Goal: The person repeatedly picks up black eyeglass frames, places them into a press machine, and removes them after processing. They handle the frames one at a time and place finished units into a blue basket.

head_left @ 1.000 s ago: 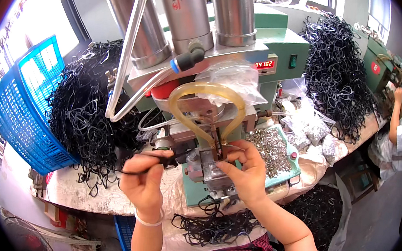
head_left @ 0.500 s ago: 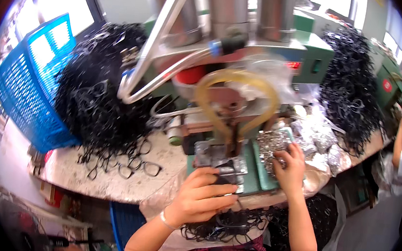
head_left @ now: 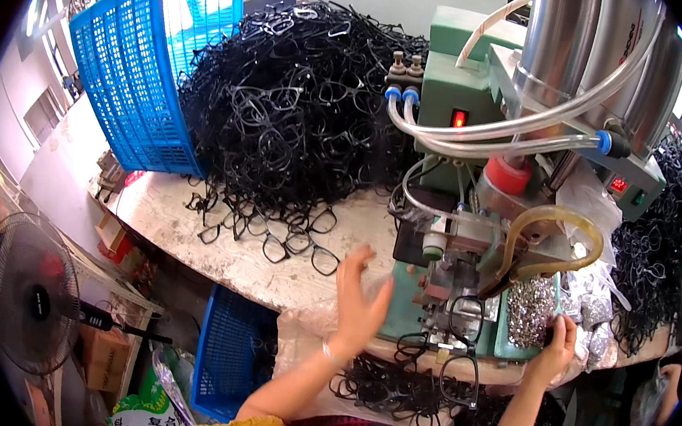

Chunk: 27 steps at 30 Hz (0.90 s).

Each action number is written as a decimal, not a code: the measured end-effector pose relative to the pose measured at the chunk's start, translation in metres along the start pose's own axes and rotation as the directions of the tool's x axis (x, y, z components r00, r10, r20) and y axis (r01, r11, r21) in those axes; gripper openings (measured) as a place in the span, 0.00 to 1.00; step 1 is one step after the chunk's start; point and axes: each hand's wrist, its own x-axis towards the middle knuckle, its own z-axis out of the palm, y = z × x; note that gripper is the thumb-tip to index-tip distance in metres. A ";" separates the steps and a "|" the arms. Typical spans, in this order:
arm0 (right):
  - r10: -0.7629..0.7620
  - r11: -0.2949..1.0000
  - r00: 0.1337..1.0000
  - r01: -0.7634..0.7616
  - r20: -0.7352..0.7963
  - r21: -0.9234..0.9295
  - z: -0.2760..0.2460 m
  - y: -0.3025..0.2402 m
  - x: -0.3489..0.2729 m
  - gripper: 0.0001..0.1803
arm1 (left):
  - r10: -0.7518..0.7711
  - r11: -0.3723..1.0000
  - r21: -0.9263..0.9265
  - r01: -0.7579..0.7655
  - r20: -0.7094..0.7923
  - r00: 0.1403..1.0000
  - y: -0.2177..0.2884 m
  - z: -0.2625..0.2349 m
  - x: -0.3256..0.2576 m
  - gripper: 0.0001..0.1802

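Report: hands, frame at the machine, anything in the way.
Left hand open, empty, near black frame pile. Right hand at edge of parts tray, grip unclear. Glasses frame at front of green machine. Amber hose partly hides machine.

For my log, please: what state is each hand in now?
Left hand: open, empty.
Right hand: fingers bent at green rectangular tray's edge; any hold cannot be told.

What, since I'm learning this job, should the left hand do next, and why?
Probably reach for one of the loose frames: the left hand looks empty, open just beside them, while the right hand is at the tray.
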 end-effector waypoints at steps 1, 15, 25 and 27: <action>-0.021 1.000 1.000 0.021 -0.002 -0.017 0.011 0.002 0.000 0.04 | -0.060 0.998 0.028 0.059 0.029 0.998 -0.012 0.012 0.017 0.29; -0.270 0.862 0.914 0.370 0.304 -0.346 0.043 -0.040 -0.007 0.04 | 0.104 0.730 0.473 -0.493 0.637 0.764 -0.050 -0.060 0.116 0.16; -0.157 0.860 0.947 0.271 0.280 -0.432 0.015 -0.058 -0.041 0.05 | 0.093 0.718 0.684 -0.127 0.086 0.992 -0.094 -0.100 0.077 0.05; -0.143 0.895 0.907 0.290 0.395 -0.340 0.040 -0.076 -0.043 0.06 | -0.033 0.676 0.734 -0.069 0.123 0.992 -0.118 -0.103 0.080 0.07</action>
